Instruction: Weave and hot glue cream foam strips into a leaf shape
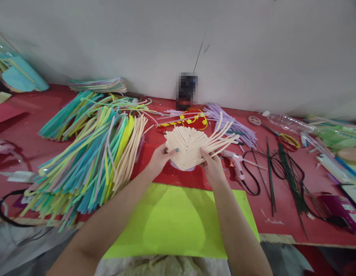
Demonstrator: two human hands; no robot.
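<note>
A cream pipe-cleaner piece [185, 145], its stems laid side by side in a V pattern, is held up between both hands. My left hand [160, 160] pinches its left edge, thumb on top. At its lower right, my right hand [212, 165] grips the stems, whose loose ends fan out to the upper right. A bit of lilac shows beneath the piece's lower edge. The fingers under the piece are hidden. Just right of my right hand lies a pink glue gun [237, 164]. Lilac pipe cleaners [233, 124] lie in a bundle behind it.
A large heap of coloured pipe cleaners [88, 165] covers the left side. A lime-green sheet [178, 222] lies at the front edge. On the right are yellow-handled scissors [289, 141], a plastic bottle [289, 124], dark green wires [291, 180] and a black cable. A blurred-out phone-like object [187, 90] stands against the wall.
</note>
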